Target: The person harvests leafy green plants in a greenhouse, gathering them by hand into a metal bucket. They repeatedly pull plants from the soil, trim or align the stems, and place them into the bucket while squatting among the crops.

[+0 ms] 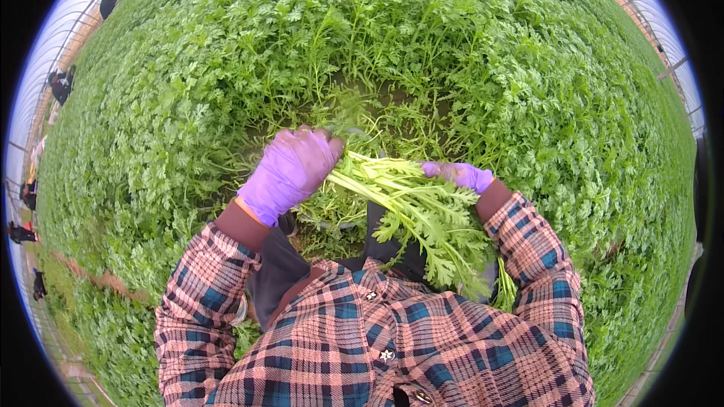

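Note:
A bunch of leafy greens (407, 198) with lobed leaves, like garland chrysanthemum, slants across in front of my chest. Its pale stems point left and its leaf tips hang down to the right over my dark-trousered leg. My left hand (297, 167), in a soiled purple glove, is closed around the stem end. Partly hidden by the leaves, my right hand (461, 174) wears a matching glove and grips the bunch from its far right side. Just beyond my left hand is a blurred spray of green (353, 104).
Dense standing greens (396, 5) surround me on both sides and ahead. Cut stems and litter (407, 124) cover the low patch before me. More greens (505, 288) lie by my right thigh. Several people (61, 85) are far off left, near the plastic tunnel wall (42, 68).

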`<state>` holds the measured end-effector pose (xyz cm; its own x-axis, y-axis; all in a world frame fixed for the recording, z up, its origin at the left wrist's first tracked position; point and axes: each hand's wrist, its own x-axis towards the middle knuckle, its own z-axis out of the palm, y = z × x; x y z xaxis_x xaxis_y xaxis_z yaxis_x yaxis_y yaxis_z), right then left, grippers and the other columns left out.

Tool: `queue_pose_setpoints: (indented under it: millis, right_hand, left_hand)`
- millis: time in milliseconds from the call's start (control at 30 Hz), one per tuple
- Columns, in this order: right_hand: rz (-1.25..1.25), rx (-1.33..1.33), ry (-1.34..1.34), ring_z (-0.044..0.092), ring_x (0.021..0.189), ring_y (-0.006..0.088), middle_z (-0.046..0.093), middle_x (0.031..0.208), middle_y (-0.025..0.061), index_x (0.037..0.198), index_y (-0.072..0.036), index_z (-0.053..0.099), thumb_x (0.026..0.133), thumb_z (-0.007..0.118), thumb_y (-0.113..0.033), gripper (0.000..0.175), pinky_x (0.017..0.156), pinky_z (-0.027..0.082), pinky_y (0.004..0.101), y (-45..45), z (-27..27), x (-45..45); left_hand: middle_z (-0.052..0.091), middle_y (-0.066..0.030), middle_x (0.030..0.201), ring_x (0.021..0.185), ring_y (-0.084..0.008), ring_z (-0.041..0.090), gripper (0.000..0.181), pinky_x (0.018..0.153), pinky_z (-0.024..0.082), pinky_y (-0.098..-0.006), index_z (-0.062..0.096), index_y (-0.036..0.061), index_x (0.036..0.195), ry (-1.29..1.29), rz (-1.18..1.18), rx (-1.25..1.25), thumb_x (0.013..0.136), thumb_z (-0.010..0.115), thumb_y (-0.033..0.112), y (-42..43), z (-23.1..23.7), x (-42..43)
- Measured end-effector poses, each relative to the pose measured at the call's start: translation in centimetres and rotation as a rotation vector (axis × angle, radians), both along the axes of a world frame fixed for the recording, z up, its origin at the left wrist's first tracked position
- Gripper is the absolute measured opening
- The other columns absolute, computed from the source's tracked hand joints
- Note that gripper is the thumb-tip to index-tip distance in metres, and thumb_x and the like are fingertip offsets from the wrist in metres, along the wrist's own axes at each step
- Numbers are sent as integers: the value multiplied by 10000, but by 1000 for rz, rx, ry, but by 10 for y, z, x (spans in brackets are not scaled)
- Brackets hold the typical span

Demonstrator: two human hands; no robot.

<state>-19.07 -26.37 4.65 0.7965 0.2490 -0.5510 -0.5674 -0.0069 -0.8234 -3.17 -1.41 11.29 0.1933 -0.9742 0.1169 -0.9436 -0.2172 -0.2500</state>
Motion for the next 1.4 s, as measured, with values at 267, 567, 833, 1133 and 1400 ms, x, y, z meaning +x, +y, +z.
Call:
queue_pose_setpoints:
  millis: [267, 567, 833, 1133, 1400]
  right_hand:
    - [98, -264, -177, 274, 1379, 328, 258, 1492, 245, 1455, 21, 204, 703, 817, -354, 1040, 1145, 221, 373, 30, 27, -9]
    - [26, -1155, -582, 605, 741, 168, 436, 1357, 140, 1346, -195, 472, 755, 740, -378, 674, 631, 550, 281, 42, -26, -33]
    - [-494, -878, -411, 600, 820, 171, 620, 978, 71, 1245, -40, 516, 823, 672, -200, 478, 672, 497, 290, 33, -58, -27]
    - [-129, -1372, -455, 636, 938, 339, 650, 1036, 174, 1141, -63, 587, 603, 613, 63, 554, 826, 514, 345, 35, -11, -18]
    - [-200, -1349, -214, 648, 949, 248, 656, 1077, 140, 1230, -58, 537, 575, 609, 112, 680, 856, 496, 297, 26, -5, -53]
  left_hand:
    - [598, -85, 711, 684, -284, 636, 112, 579, 502, -400, 572, 82, 830, 157, -17, 20, 722, 599, 72, -24, -10, 28]
    - [619, -97, 747, 726, -290, 653, 144, 590, 511, -397, 606, 67, 850, 164, -55, -60, 707, 620, 78, -42, -8, 33]
    - [607, -98, 810, 767, -284, 642, 246, 630, 516, -405, 592, 96, 999, 140, -7, -126, 753, 582, 89, -47, -22, 36]
    - [648, -196, 909, 877, -315, 659, 358, 772, 525, -421, 549, 100, 1199, 1035, 715, 74, 853, 588, 186, -20, -189, 33]
    - [666, -128, 1103, 1039, -301, 640, 313, 866, 508, -413, 662, 120, 1103, 1065, 823, 587, 828, 602, 257, 18, -348, -40]
